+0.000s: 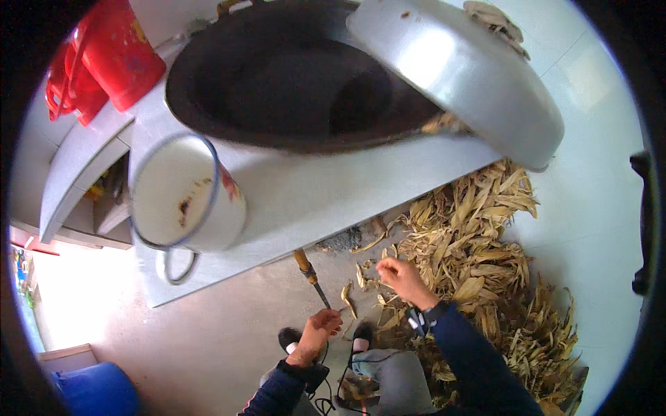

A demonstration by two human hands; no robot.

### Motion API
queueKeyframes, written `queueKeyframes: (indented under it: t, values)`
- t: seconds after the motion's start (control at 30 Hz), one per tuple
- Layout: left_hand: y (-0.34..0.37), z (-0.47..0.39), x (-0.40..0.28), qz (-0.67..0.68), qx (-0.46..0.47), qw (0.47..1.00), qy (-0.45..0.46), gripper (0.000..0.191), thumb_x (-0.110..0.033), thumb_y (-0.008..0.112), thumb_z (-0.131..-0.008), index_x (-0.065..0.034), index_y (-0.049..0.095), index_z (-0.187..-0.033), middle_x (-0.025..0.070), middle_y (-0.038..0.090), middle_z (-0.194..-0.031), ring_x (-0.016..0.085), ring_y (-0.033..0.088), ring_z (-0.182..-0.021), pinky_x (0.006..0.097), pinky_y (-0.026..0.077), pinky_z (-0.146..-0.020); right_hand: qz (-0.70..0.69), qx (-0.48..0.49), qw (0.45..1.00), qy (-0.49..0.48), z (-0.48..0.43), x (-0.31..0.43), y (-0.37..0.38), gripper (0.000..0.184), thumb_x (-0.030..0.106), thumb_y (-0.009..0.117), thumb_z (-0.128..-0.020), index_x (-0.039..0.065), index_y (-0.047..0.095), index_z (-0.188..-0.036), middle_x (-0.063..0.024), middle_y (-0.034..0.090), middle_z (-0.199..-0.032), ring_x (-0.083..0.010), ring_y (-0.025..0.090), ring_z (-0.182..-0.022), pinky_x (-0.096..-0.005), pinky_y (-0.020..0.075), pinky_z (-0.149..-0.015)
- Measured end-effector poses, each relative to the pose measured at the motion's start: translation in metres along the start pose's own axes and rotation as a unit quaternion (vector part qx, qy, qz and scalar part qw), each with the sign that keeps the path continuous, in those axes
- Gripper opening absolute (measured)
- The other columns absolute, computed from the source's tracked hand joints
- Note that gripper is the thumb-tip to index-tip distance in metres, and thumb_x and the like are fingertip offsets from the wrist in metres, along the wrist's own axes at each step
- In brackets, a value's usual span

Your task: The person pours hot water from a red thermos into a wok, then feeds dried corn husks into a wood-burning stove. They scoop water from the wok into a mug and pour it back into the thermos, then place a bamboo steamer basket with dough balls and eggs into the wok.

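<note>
My left hand (pixel 321 327) is low in the middle, with its fingers curled near the dark rod end of a wooden-handled tool (pixel 306 266); whether it grips the rod is not clear. To its right, my right hand (pixel 399 278) is raised above the floor beside a heap of dry corn husks (pixel 468 234), its fingers bent; nothing shows plainly in it. Loose husks (pixel 348 300) lie on the floor between the two hands. Above them, an enamel mug (pixel 223 218) with a blue rim and brown stains inside stands on the stove's counter (pixel 291 203).
A large dark wok (pixel 270 93) is set in the counter, with a big metal lid (pixel 458 73) leaning over its right side. Red buckets (pixel 122 62) stand at the upper left. A blue container (pixel 99 390) is at the lower left. Ash (pixel 341 240) lies under the counter's edge.
</note>
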State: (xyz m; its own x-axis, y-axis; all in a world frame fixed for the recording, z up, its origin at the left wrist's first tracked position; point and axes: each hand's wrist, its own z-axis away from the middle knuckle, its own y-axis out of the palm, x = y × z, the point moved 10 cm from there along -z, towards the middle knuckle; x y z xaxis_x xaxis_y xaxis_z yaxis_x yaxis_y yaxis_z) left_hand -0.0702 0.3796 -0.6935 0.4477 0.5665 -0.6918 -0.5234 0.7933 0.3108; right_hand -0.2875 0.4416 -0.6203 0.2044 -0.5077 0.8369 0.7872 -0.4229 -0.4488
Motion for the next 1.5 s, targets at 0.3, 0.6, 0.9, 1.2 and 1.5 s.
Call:
queueKeyframes:
  t: [0.3, 0.6, 0.9, 1.2, 1.5]
  values:
    - [0.023, 0.136, -0.127, -0.02, -0.005, 1.0, 0.013, 0.023, -0.016, 0.055, -0.088, 0.0008, 0.055, -0.104, 0.0058, 0.06, -0.089, 0.013, 0.057, -0.079, 0.0264, 0.046, -0.07, 0.044, 0.213, 0.975, -0.044, 0.117, 0.199, 0.036, 0.023, 0.025, 0.057, -0.087, 0.002, 0.058, -0.081, -0.0041, 0.054, -0.06, -0.0091, 0.048, -0.055, -0.0279, 0.0397, -0.051]
    - [-0.069, 0.327, -0.267, 0.029, -0.117, 0.981, 0.151, 0.014, -0.011, 0.054, -0.087, -0.0022, 0.057, -0.098, 0.0027, 0.059, -0.083, 0.011, 0.055, -0.076, 0.0246, 0.044, -0.07, 0.101, 0.156, 0.973, -0.138, 0.156, 0.369, 0.017, 0.034, 0.025, 0.059, -0.085, 0.003, 0.045, -0.063, -0.0043, 0.035, -0.05, -0.0125, 0.031, -0.046, -0.0322, 0.0303, -0.043]
    - [-0.182, 0.495, -0.304, 0.032, -0.349, 0.916, 0.196, 0.015, -0.012, 0.056, -0.085, -0.0022, 0.058, -0.096, 0.0022, 0.056, -0.082, 0.011, 0.053, -0.072, 0.0238, 0.044, -0.069, 0.119, 0.079, 0.966, -0.215, 0.145, 0.406, 0.024, 0.017, 0.019, 0.059, -0.083, 0.003, 0.055, -0.081, -0.0098, 0.053, -0.07, -0.0195, 0.051, -0.062, -0.0327, 0.0391, -0.055]
    - [-0.22, 0.513, -0.312, 0.071, -0.391, 0.889, 0.225, 0.014, -0.009, 0.054, -0.085, -0.0018, 0.056, -0.097, 0.0027, 0.054, -0.076, 0.01, 0.051, -0.067, 0.0217, 0.042, -0.063, -0.436, -0.189, 0.872, 0.121, 0.048, 0.275, -0.105, 0.011, 0.015, 0.059, -0.082, 0.008, 0.05, -0.085, -0.0016, 0.051, -0.077, -0.0135, 0.054, -0.07, -0.0261, 0.0422, -0.059]
    - [-0.247, 0.477, -0.386, -0.02, -0.413, 0.891, 0.188, 0.017, -0.015, 0.058, -0.085, -0.0054, 0.056, -0.099, 0.0026, 0.054, -0.076, 0.008, 0.051, -0.062, 0.0191, 0.042, -0.054, -0.69, -0.306, 0.65, 0.085, -0.041, 0.15, -0.185, 0.013, 0.012, 0.044, -0.089, 0.006, 0.048, -0.078, -0.0092, 0.049, -0.069, -0.0189, 0.049, -0.059, -0.034, 0.0461, -0.051]
